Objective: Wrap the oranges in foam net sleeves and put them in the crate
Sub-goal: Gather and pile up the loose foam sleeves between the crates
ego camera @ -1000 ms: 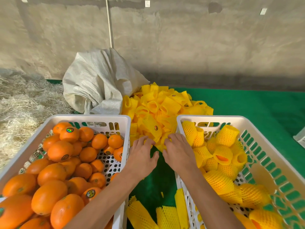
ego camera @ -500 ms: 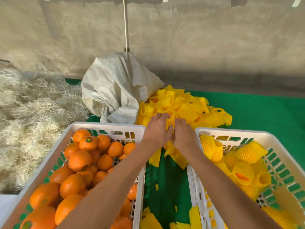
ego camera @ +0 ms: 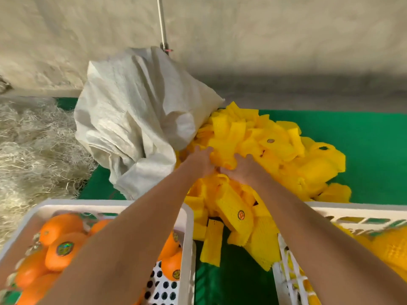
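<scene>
Green mat; both hands apparently grasp sleeves.

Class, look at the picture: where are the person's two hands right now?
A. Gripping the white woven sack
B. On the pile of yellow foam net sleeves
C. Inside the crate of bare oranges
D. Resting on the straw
B: the left hand and right hand both reach past the crates into the pile of yellow foam net sleeves, beside the white sack.
</scene>
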Tool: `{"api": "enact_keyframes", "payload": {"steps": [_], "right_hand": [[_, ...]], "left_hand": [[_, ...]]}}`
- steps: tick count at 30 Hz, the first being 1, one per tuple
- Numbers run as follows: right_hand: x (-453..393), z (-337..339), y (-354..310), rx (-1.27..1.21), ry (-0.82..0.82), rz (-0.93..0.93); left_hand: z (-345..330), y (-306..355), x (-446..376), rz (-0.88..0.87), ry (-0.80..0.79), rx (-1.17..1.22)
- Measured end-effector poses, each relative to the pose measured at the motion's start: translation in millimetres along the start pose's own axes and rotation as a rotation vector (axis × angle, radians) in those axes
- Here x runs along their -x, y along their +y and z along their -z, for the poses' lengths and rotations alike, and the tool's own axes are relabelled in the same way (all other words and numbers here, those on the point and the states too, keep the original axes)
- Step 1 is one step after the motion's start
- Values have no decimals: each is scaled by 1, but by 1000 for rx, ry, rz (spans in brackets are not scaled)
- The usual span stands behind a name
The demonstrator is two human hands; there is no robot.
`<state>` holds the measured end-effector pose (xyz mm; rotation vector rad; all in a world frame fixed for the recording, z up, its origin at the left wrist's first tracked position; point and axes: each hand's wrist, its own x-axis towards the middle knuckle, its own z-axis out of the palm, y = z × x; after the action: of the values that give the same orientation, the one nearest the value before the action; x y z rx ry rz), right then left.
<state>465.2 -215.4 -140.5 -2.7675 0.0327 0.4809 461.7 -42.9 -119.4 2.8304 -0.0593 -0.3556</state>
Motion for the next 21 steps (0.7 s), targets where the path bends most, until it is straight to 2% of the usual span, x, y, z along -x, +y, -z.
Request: {"api": "enact_keyframes", "payload": {"steps": [4,10,13,17,21], "right_hand": [[-28,-10,10,-59,-88,51],[-22,-14,14,-88,-86,95],[2,-21,13,-95,-154,141],[54,-30,7,-82,-232,90],[118,-39,7,-56,-238,81]], "left_hand": [[-17,-10,-26,-11,-166,-51],[-17,-10,-24,16,-267,55],[-10,-4,-5,-24,-362,31],[10,15,42,-58,-458,-108],[17,43,104,-62,-460,-212]]}}
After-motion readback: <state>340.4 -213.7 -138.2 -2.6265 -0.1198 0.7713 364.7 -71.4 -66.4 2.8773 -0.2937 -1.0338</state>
